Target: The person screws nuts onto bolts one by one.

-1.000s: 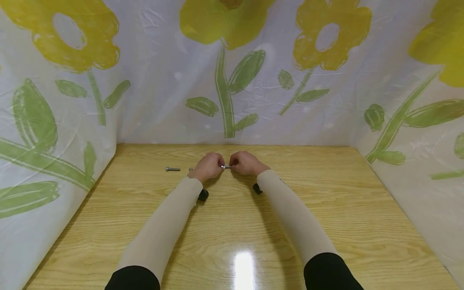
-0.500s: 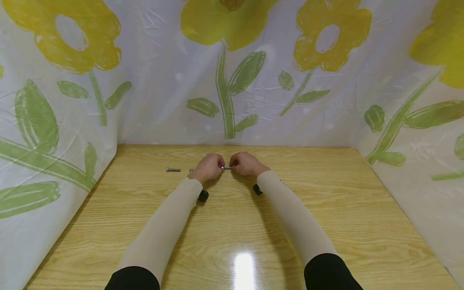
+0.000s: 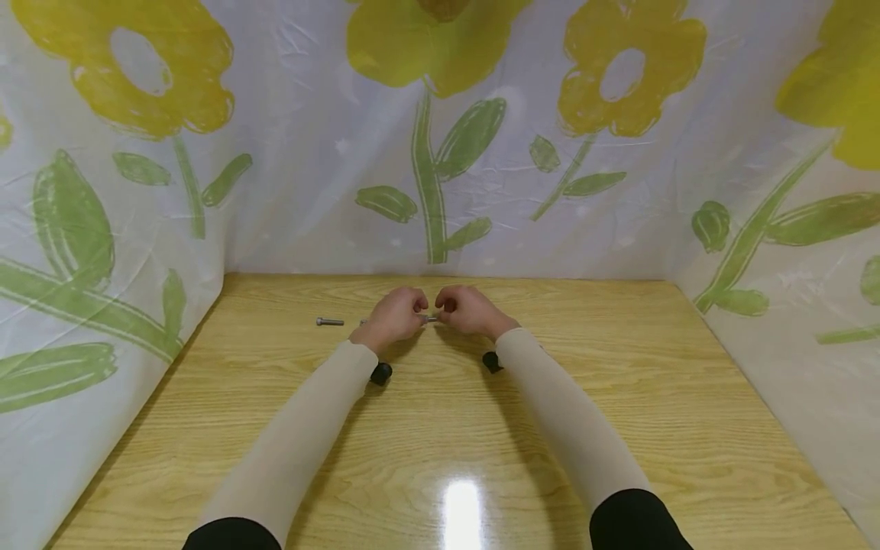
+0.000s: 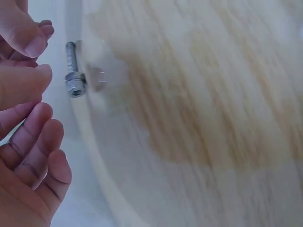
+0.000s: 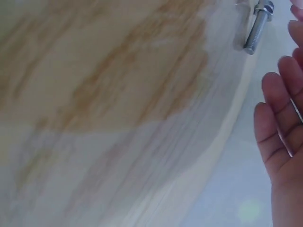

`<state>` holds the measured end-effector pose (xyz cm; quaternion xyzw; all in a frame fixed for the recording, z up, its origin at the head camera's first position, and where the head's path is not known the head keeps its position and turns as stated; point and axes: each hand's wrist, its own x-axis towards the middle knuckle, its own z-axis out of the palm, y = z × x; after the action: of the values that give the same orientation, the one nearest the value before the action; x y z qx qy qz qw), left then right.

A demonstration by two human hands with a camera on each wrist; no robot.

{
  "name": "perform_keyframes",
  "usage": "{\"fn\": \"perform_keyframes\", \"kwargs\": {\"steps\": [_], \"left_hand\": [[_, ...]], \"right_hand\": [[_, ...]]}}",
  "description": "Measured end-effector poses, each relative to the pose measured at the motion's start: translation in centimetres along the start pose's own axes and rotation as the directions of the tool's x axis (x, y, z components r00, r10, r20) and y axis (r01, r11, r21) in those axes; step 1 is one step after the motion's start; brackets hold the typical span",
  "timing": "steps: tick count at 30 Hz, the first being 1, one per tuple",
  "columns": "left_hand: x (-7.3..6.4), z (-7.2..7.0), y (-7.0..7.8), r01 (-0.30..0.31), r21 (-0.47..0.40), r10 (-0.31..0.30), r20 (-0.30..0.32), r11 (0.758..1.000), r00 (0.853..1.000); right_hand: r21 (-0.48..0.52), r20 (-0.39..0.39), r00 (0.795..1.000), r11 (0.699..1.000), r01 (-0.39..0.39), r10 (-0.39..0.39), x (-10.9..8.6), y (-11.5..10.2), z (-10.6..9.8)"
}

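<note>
A silver socket-head bolt (image 4: 71, 56) with a nut (image 4: 75, 77) on its shank, right up by the head, lies on the wooden table in the left wrist view. My left hand (image 3: 397, 315) is just to the left of this bolt in the head view, fingers loosely bent and holding nothing. On the other side my right hand (image 3: 469, 312) is as close, its fingers relaxed and apart from the bolt. The right wrist view shows the bolt's threaded end (image 5: 251, 46) beyond the fingertips (image 5: 271, 82).
Further left on the table (image 3: 440, 428) lies a second bolt (image 3: 330, 321). A small metal piece (image 3: 363, 322) shows beside my left wrist, partly hidden by it. A flower-printed cloth (image 3: 309, 229) rises behind the table and along both sides.
Both hands have let go of the bolt with the nut, which now lies on the table. My fingers have loosened, and the forearms have spread slightly outward.
</note>
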<state>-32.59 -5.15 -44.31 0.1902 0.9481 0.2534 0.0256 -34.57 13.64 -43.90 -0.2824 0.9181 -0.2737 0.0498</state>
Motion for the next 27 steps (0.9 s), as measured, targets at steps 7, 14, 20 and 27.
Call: {"fn": "perform_keyframes", "kwargs": {"steps": [7, 14, 20, 27], "left_hand": [[-1.6, -0.8, -0.1, -0.034, -0.005, 0.034, -0.036, 0.999, 0.999], [-3.1, -1.1, -0.6, -0.067, 0.005, 0.067, -0.080, 0.998, 0.994], [-4.5, -1.5, -0.8, -0.085, 0.024, 0.087, -0.101, 0.996, 0.991], [-6.4, -2.1, -0.8, -0.102, 0.012, 0.102, -0.123, 0.995, 0.987]], "right_hand": [[0.069, -0.053, 0.998, 0.997, 0.027, -0.023, -0.8, -0.1, -0.1], [0.094, -0.086, 0.994, 0.993, 0.075, -0.067, -1.6, -0.1, -0.3], [0.114, -0.106, 0.990, 0.988, 0.108, -0.096, -2.3, -0.9, -0.3], [0.132, -0.115, 0.986, 0.982, 0.135, -0.120, -3.0, -1.7, 0.0]]}}
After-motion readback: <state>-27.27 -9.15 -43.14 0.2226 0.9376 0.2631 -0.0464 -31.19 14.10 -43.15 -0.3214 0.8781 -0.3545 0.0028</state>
